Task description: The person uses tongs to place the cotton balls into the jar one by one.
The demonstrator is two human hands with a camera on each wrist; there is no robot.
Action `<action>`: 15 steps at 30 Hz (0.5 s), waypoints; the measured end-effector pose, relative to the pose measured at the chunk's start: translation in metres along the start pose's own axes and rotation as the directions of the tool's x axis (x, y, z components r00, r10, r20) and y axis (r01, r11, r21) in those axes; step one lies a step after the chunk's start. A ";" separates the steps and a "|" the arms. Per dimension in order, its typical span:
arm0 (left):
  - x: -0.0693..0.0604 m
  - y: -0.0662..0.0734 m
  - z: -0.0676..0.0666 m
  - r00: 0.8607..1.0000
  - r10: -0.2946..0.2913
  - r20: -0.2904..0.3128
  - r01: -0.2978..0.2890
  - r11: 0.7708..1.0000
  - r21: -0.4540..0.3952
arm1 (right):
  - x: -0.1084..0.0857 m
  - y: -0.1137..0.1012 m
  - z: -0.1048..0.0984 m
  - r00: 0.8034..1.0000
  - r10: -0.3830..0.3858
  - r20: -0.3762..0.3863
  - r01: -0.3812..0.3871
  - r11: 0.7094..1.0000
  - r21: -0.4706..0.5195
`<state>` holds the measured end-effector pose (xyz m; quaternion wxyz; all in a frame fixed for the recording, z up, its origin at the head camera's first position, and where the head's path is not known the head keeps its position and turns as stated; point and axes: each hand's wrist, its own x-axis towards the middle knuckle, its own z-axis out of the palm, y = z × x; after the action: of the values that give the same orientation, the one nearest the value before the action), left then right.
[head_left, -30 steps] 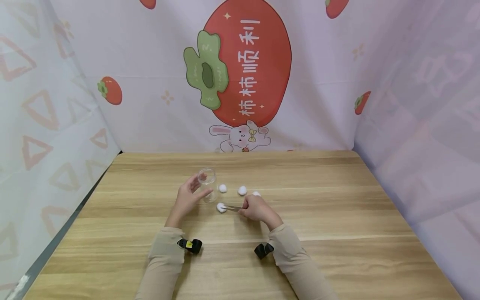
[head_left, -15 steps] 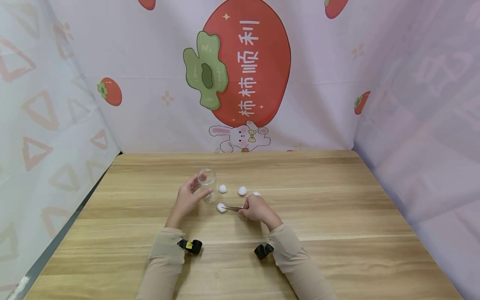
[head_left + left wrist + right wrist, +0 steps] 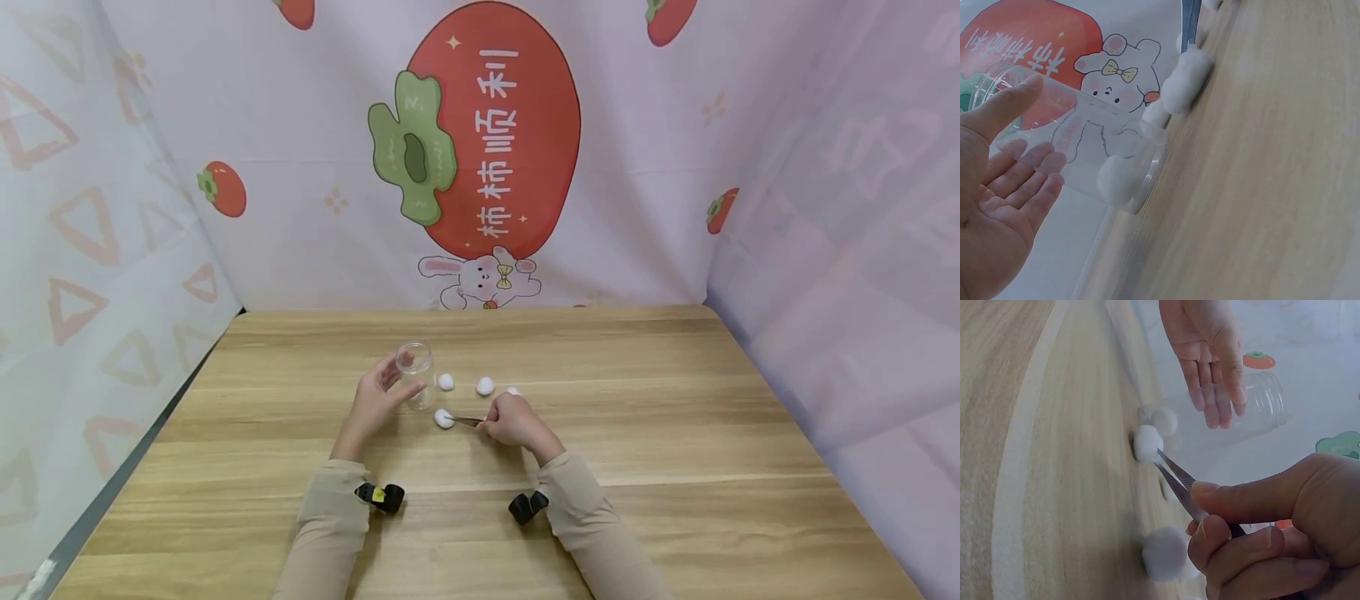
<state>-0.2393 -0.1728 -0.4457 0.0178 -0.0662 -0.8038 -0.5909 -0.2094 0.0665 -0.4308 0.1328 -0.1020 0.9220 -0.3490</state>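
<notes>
My left hand [image 3: 375, 396] holds a clear jar [image 3: 1079, 125] upright on the table, thumb on one side and fingers on the other. Its mouth has no lid. Through the wall near its base shows a white cotton ball [image 3: 1118, 180], apparently inside. With thumb and fingers, my right hand [image 3: 516, 419] pinches metal tweezers [image 3: 1180, 490]. The tweezer tips are at another cotton ball [image 3: 444, 418], in front and right of the jar; whether they grip it firmly I cannot tell. Behind lie more cotton balls [image 3: 485, 386], one [image 3: 513, 391] partly hidden by my right hand.
The wooden table [image 3: 675, 433] reaches back to a patterned cloth backdrop [image 3: 300, 233]. Similar cloth hangs along both sides. A black wrist camera [image 3: 388, 497] sits on the left sleeve, another camera [image 3: 528, 506] on the right.
The tweezer arms look closer together at the cotton ball than one second ago. Both hands, the jar and the other cotton balls stay in place; the head view has tilted slightly.
</notes>
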 end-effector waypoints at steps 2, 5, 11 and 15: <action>0.000 -0.002 0.000 1.000 0.005 -0.002 -0.005 1.000 -0.005 | -0.001 0.000 -0.001 1.000 -0.004 0.013 0.003 0.999 0.039; 0.000 -0.002 0.000 1.000 0.002 -0.001 -0.002 1.000 -0.006 | -0.002 0.001 -0.003 1.000 -0.007 0.029 0.004 0.995 0.097; -0.001 0.000 0.000 1.000 -0.004 0.005 0.004 1.000 0.006 | -0.003 0.001 -0.006 0.999 0.016 0.047 -0.023 0.987 0.162; -0.001 0.001 0.000 1.000 0.000 0.001 0.000 1.000 0.006 | -0.002 0.000 -0.007 0.998 0.044 0.049 -0.052 0.983 0.177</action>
<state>-0.2381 -0.1727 -0.4444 0.0175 -0.0663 -0.8056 -0.5885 -0.2099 0.0707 -0.4254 0.1707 -0.0752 0.8861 -0.4242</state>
